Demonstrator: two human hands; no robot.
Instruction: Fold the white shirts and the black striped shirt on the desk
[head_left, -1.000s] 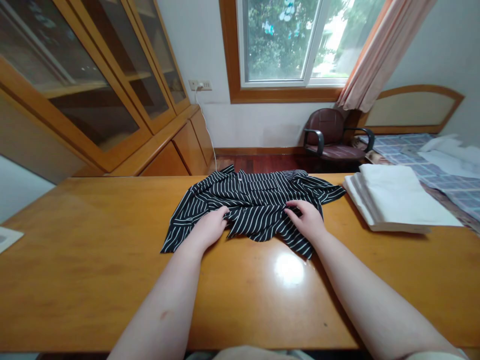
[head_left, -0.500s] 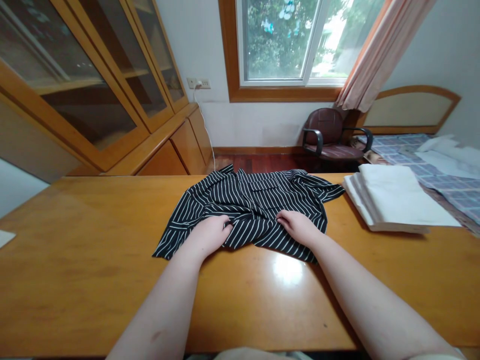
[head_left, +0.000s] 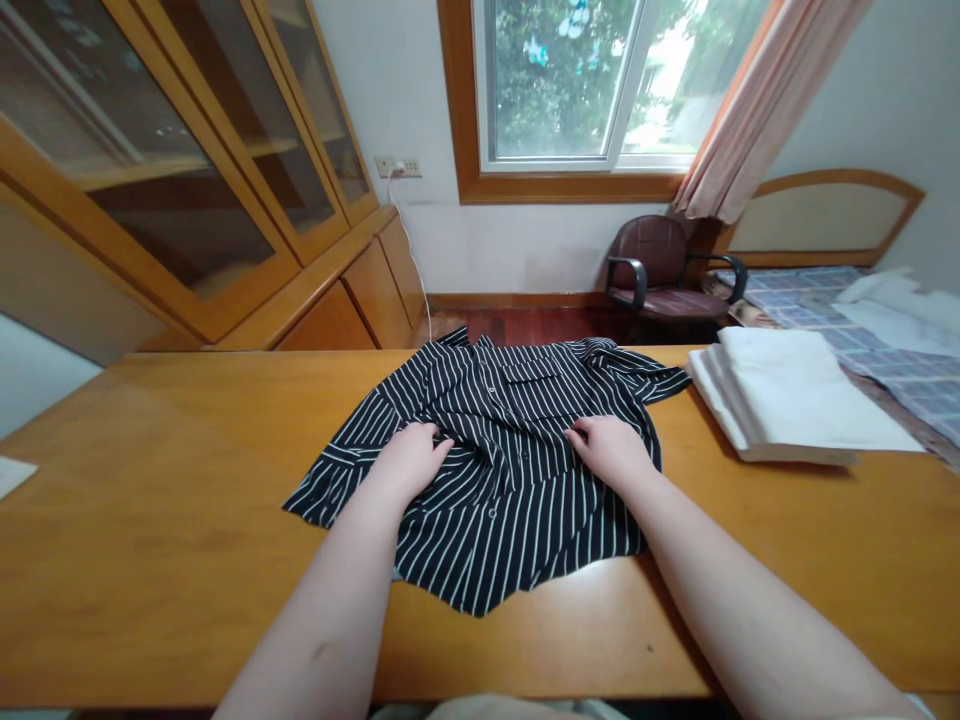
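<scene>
A black shirt (head_left: 525, 500) with white stripes, buttons down its front and a chest pocket lies spread on the wooden table (head_left: 187, 600). Its collar end is at the far edge, and its hem curves toward me. On the left part of the shirt, my left hand (head_left: 409, 462) has its fingers curled into the wrinkled cloth. My right hand (head_left: 613, 455) pinches the fabric at the right side, thumb and fingers close together. Folds run between the hands. Both fingertips are partly hidden against the cloth.
A stack of folded white cloth or paper (head_left: 787, 390) sits at the table's right. Behind it are a bed (head_left: 885, 340) and a dark red armchair (head_left: 660, 270). A glass-door cabinet (head_left: 247, 240) stands at left. A white paper corner (head_left: 13, 475) lies at the left edge.
The shirt's bunched lower part has opened out toward me, showing the buttons and hem. My hands have moved slightly apart and still rest on the cloth.
</scene>
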